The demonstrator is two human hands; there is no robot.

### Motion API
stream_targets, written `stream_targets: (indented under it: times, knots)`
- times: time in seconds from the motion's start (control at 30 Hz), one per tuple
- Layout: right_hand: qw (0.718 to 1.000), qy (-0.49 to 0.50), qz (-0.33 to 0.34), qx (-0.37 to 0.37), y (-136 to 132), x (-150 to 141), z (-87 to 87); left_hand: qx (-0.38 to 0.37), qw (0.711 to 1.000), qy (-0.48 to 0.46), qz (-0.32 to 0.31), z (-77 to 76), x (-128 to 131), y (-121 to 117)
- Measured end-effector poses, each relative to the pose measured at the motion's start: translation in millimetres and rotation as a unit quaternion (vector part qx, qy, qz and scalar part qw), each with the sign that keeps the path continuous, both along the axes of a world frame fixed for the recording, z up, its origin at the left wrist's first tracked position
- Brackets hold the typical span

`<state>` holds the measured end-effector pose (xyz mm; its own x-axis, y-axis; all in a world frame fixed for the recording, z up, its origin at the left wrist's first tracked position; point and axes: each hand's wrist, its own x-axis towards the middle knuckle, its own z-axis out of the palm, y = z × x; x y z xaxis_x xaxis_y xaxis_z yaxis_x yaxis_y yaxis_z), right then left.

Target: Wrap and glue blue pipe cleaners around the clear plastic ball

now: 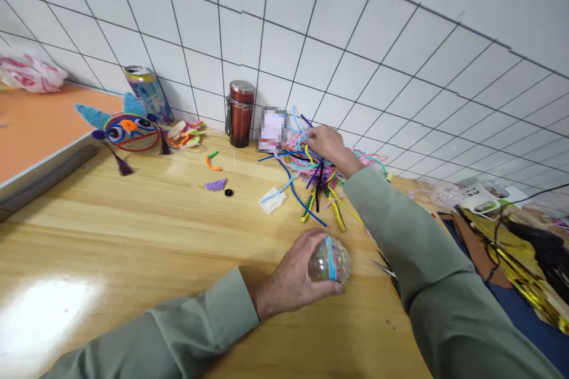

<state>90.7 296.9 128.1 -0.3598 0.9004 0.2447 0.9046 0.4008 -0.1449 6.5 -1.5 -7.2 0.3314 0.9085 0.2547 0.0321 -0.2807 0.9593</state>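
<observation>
My left hand [296, 272] is wrapped round a clear, rounded plastic container [331, 259] with a light blue band; small colourful bits show through its side. Farther back, my right hand [328, 143] reaches into a tangled pile of pipe cleaners [306, 160] in pink, blue, purple and yellow. Its fingers are pinched together at the pile's top, and whether a strand is between them is hard to make out. Yellow-handled pliers [336, 213] stick out from under the front of the pile. A white scrap of paper [272, 200] lies to its left, with a light blue strand across it.
A red-brown thermos [241, 113] stands by the tiled wall. Left of it are a drink can [149, 92] and a decorated face craft [131, 130]. A purple piece [216, 185] and black disc [229, 192] lie mid-table. Scissors [384, 267] and gold foil [511, 254] are at right.
</observation>
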Motion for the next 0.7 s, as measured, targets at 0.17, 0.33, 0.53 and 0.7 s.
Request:
stream_targets:
  times: [0.17,0.33,0.53,0.7]
  knots:
    - [0.997,0.065,0.021,0.025,-2,6,14.6,0.006,1.0,-0.001,0.002,-0.1,1,0]
    - [0.98,0.193,0.043,-0.009,-10,15,33.4,0.014,1.0,-0.004,-0.002,-1.2,0,1]
    - [0.926,0.371,0.06,-0.033,-21,28,56.2,0.011,1.0,-0.006,0.01,-5.8,2,2]
    - [0.871,0.483,0.085,-0.026,-33,39,89.1,0.017,1.0,-0.007,0.012,-7.6,2,3]
